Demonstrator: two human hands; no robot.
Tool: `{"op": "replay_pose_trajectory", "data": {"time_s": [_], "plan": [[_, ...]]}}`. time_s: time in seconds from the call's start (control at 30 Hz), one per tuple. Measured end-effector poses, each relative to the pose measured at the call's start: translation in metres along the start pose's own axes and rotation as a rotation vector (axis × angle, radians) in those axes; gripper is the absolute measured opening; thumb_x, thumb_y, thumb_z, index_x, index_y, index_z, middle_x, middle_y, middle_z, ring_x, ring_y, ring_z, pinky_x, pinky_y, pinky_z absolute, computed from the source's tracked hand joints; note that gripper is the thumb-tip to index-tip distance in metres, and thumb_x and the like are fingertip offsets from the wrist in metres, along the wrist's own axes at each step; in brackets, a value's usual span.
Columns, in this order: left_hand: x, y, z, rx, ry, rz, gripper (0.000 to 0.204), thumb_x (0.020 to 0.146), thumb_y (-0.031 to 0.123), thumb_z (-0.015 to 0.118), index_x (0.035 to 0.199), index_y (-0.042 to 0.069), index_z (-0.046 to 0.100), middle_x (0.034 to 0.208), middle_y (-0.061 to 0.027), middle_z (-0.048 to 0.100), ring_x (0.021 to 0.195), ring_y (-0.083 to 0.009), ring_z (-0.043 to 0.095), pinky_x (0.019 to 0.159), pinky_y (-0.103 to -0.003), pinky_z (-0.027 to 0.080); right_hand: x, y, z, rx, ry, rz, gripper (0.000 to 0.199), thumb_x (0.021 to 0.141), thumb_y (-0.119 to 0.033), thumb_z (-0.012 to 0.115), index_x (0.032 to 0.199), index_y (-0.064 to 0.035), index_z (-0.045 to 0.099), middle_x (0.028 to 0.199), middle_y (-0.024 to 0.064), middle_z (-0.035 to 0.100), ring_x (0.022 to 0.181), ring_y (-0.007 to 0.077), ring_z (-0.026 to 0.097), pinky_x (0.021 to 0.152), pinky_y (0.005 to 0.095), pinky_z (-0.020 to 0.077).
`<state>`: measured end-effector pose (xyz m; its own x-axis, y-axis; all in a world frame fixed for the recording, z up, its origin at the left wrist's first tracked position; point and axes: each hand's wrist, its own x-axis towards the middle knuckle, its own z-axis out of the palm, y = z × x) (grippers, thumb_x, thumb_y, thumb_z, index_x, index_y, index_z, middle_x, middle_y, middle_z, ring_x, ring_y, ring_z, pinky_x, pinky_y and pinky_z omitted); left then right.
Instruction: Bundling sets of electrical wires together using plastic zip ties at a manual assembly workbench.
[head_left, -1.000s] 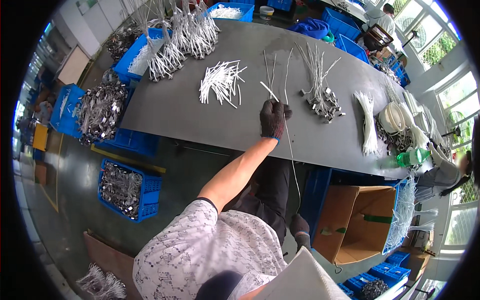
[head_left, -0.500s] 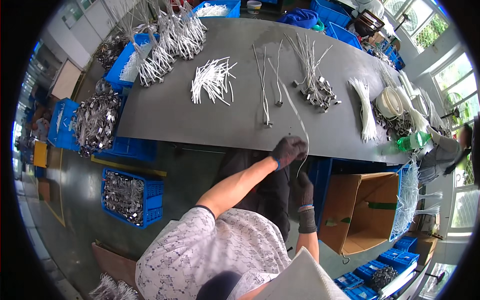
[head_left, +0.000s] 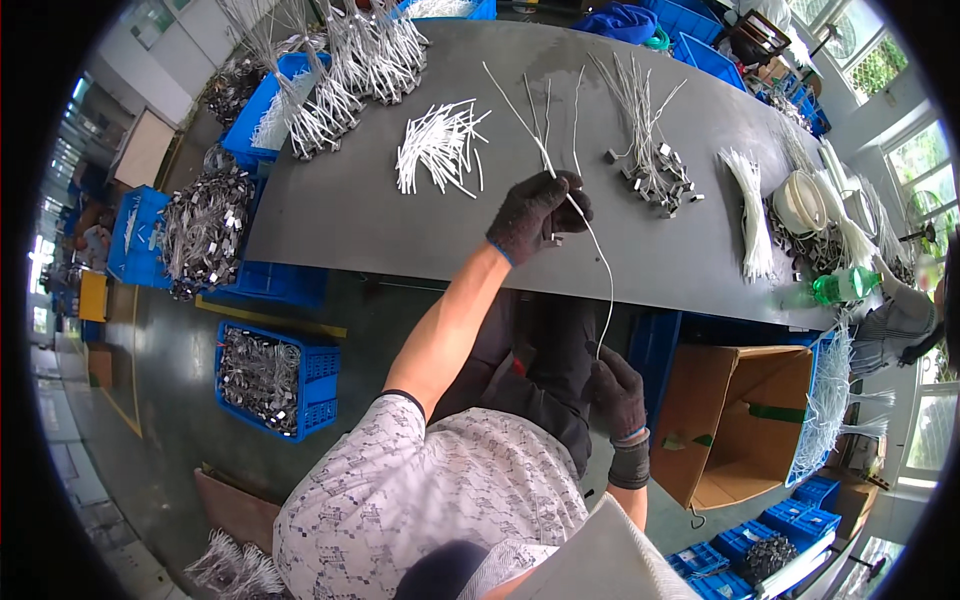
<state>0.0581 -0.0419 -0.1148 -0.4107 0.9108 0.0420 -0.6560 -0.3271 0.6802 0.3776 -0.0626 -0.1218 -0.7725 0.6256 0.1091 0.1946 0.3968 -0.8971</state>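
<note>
Left hand point(head_left: 532, 214), in a dark knit glove, was over the bench point(head_left: 340, 215) near its front edge, fingers together and clamped on a thin pale wire point(head_left: 609, 272). The wire's upper part stuck out past the fingers toward the far side, with a short white sleeve point(head_left: 545, 158) around it just above the glove. Its lower part curved down over the bench edge to the right hand point(head_left: 618, 394), also gloved, below bench level and near the person's leg; those fingers were closed on the wire's lower end.

A small dark block point(head_left: 553, 240) showed just below the left hand; can't tell if touching. Loose white sleeves point(head_left: 438, 148) lay in a pile left of that hand. To its right, a cluster of wired blocks point(head_left: 662, 182), wires pointing away. Farther right: a white sleeve bundle point(head_left: 747, 215), a white bucket point(head_left: 800, 204), a green bottle point(head_left: 844, 287) lying tilted. Open cardboard box point(head_left: 735, 430) stood below the bench's right side; blue crate point(head_left: 316, 385) full of parts on the floor, left.
</note>
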Motion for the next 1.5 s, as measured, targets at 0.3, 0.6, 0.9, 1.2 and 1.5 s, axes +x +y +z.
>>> {"op": "replay_pose_trajectory", "data": {"time_s": [0.3,0.6,0.9,1.2,1.5], "plan": [[-0.002,0.005,-0.012,0.048,-0.076,-0.107,0.032,0.096,0.027,0.071,0.11,-0.002,0.068,0.092,-0.0102,0.071,0.08,-0.0241,0.073,0.074,-0.041,0.063,-0.02,-0.004,-0.034,0.461,-0.361,0.662,0.037,0.099,-0.032,0.061,0.12,-0.0018,0.069,0.074,-0.0001,0.067,0.059,0.0054,0.058,0.051,0.0216,0.0411],[-0.073,-0.107,0.033,0.467,-0.091,-0.093,0.028,0.095,0.021,0.073,0.111,-0.002,0.072,0.102,-0.0072,0.073,0.095,-0.0123,0.067,0.086,-0.028,0.054,0.075,0.045,0.012,-0.375,0.338,-0.192,0.019,0.097,-0.005,0.054,0.116,0.0012,0.056,0.111,0.0159,0.068,0.096,0.0325,0.068,0.083,0.0381,0.0554],[-0.023,-0.099,-0.005,0.856,0.106,-0.043,0.024,0.097,0.021,0.067,0.097,-0.002,0.072,0.081,-0.008,0.07,0.075,-0.0109,0.065,0.069,-0.03,0.053,0.16,0.105,0.02,0.237,0.244,0.169,0.029,0.101,-0.02,0.058,0.123,-0.0004,0.063,0.098,0.0145,0.068,0.095,0.0234,0.067,0.083,0.0329,0.0525],[0.08,-0.049,-0.1,1.609,0.214,-0.327,0.04,0.095,0.042,0.053,0.108,0.01,0.073,0.103,-0.0224,0.071,0.093,-0.043,0.068,0.081,-0.052,0.053,0.303,0.208,-0.078,-1.005,0.302,0.274,0.046,0.094,-0.041,0.062,0.132,-0.0152,0.058,0.119,0.0257,0.064,0.105,0.0454,0.064,0.085,0.0534,0.053],[0.11,0.0,-0.198,2.006,0.784,-0.573,0.042,0.092,0.04,0.06,0.117,0.008,0.07,0.12,-0.0195,0.07,0.105,-0.0388,0.07,0.088,-0.052,0.057,0.294,0.236,-0.088,-0.911,0.444,0.415,0.049,0.087,-0.053,0.068,0.108,-0.0088,0.065,0.098,0.0198,0.069,0.087,0.0426,0.067,0.076,0.0541,0.0516]]}}
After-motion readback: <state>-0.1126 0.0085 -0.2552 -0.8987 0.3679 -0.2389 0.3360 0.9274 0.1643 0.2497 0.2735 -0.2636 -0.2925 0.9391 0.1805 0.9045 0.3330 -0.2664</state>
